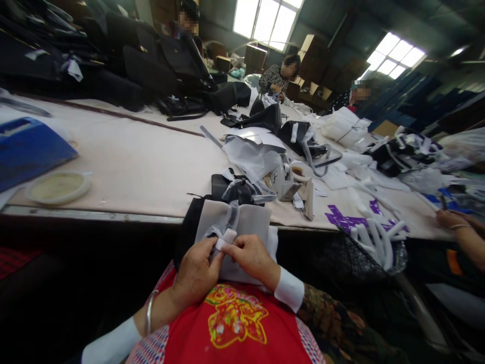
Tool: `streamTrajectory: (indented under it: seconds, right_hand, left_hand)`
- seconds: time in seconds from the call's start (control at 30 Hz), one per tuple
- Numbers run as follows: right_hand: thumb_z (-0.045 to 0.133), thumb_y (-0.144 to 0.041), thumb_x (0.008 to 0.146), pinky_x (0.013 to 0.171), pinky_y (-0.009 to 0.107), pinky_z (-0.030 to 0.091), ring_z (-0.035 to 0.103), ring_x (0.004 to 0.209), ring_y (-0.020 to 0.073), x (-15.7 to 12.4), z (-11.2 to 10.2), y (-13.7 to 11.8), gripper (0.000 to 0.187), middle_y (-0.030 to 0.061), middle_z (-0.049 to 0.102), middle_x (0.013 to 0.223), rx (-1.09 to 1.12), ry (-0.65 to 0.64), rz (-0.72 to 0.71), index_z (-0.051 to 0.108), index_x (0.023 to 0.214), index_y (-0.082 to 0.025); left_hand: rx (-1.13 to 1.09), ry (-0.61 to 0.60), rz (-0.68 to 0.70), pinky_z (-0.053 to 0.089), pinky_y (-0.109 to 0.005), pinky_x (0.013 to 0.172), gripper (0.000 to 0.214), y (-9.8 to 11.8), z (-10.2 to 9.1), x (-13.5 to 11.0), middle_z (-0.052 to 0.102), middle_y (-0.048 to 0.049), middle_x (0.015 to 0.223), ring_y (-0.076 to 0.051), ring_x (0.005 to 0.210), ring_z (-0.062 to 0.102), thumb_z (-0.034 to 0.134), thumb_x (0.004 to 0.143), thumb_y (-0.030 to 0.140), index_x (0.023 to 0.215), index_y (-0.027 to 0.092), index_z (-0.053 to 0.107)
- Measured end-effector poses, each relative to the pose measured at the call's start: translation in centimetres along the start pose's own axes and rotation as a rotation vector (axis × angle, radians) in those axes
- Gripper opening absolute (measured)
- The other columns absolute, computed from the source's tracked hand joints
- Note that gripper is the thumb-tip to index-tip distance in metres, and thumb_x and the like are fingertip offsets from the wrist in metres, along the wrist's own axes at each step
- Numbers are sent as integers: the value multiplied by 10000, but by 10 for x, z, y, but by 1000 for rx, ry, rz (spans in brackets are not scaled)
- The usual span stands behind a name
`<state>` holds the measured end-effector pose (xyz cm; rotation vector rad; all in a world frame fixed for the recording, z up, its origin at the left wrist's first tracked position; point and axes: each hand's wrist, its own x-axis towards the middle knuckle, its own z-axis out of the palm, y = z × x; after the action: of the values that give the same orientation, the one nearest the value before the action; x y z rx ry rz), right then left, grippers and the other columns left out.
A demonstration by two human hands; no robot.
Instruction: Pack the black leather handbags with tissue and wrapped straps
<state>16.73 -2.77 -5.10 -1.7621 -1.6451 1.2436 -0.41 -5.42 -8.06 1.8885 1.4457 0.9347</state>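
Note:
In front of my lap, a black bag (pixel 188 222) leans against the table edge, with a pale translucent sheet (pixel 254 217) over its front. A strap wrapped in clear plastic (pixel 232 215) runs down the middle of the sheet. At its lower end, my left hand (pixel 197 268) and my right hand (pixel 254 257) meet, fingertips pinched on a small white strip (pixel 226 238). The strip seems folded around the strap; whether it is foam or paper I cannot tell. The black upper part of the bag (pixel 220 186) rests on the table.
A blue bin (pixel 30 149) and a round pale lid (pixel 58 188) sit at the left of the table (pixel 125 162). Tape and card (pixel 282 179) lie right of the bag. White foam tubes (pixel 375 245) hang at the edge. Another person's hand (pixel 452 222) shows far right.

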Motion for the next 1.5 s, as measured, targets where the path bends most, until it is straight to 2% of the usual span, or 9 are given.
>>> streamTrajectory:
  seconds: [0.2, 0.4, 0.63, 0.77, 0.93, 1.07, 1.17, 1.37, 1.5]
  right_hand:
    - [647, -158, 797, 589, 222, 423, 602, 629, 137, -4, -6, 1, 140, -8, 686, 647, 141, -92, -90, 753, 705, -170]
    - [699, -251, 737, 542, 228, 413, 523, 551, 111, 4, 8, 8, 89, -18, 645, 636, 461, -98, -87, 726, 730, -167]
    - [759, -438, 723, 506, 214, 381, 496, 524, 98, 10, 21, 8, 316, -17, 606, 567, 595, -168, -68, 657, 620, -157]
    - [715, -415, 766, 505, 210, 389, 502, 511, 92, 9, 24, 8, 269, -18, 619, 598, 695, -269, -10, 652, 687, -165]
    - [570, -180, 815, 517, 218, 393, 518, 534, 109, 13, 29, 11, 169, -19, 609, 595, 471, -149, -55, 626, 656, -169]
    - [544, -88, 785, 700, 260, 480, 635, 732, 162, 11, 20, 18, 193, 18, 710, 766, 278, 3, -196, 718, 779, -171]
    - [552, -141, 829, 694, 270, 502, 644, 724, 168, 7, 9, 27, 214, 34, 715, 814, 226, 167, -213, 724, 954, -169]
    - [571, -161, 858, 635, 256, 493, 557, 630, 120, 1, -7, 28, 310, 54, 674, 964, 184, 217, -420, 654, 1156, -175]
    - [526, -132, 886, 762, 299, 523, 618, 806, 175, -2, -30, 31, 245, 79, 664, 990, 45, 341, -558, 658, 1085, -187]
  left_hand:
    - [-100, -29, -76, 517, -321, 797, 246, 3, -3, 2, 744, -67, 984, -230, 880, 687, 567, 920, 316, 1079, 183, 701]
    - [-473, -204, -317, 528, -279, 773, 345, 1, -19, 5, 769, -46, 998, -229, 907, 690, 613, 892, 442, 1099, 189, 726]
    - [-965, -237, -537, 457, -228, 579, 442, -11, -18, -1, 689, -22, 740, -146, 634, 587, 707, 835, 478, 1146, 164, 715]
    - [-1038, -234, -571, 458, -240, 577, 427, -11, -16, -2, 673, -34, 721, -131, 587, 551, 719, 829, 466, 1112, 147, 727]
    - [-715, -271, -463, 534, -296, 676, 491, -9, -17, 2, 749, -72, 907, -206, 753, 664, 632, 872, 540, 1175, 162, 710]
    - [-123, -62, -137, 548, -362, 888, 411, -6, -16, 2, 748, -94, 1106, -278, 1014, 690, 608, 903, 470, 1191, 190, 698]
    - [243, 56, 118, 547, -386, 890, 398, -4, -17, 0, 735, -129, 1096, -290, 979, 695, 623, 898, 412, 1214, 175, 670]
    - [242, 172, 57, 575, -330, 785, 321, -10, -31, 7, 668, -106, 1077, -221, 898, 667, 546, 964, 378, 1195, 171, 630]
    - [324, 265, 135, 542, -455, 954, 351, -13, -39, 13, 629, -140, 1198, -298, 1111, 617, 580, 939, 366, 1233, 176, 610]
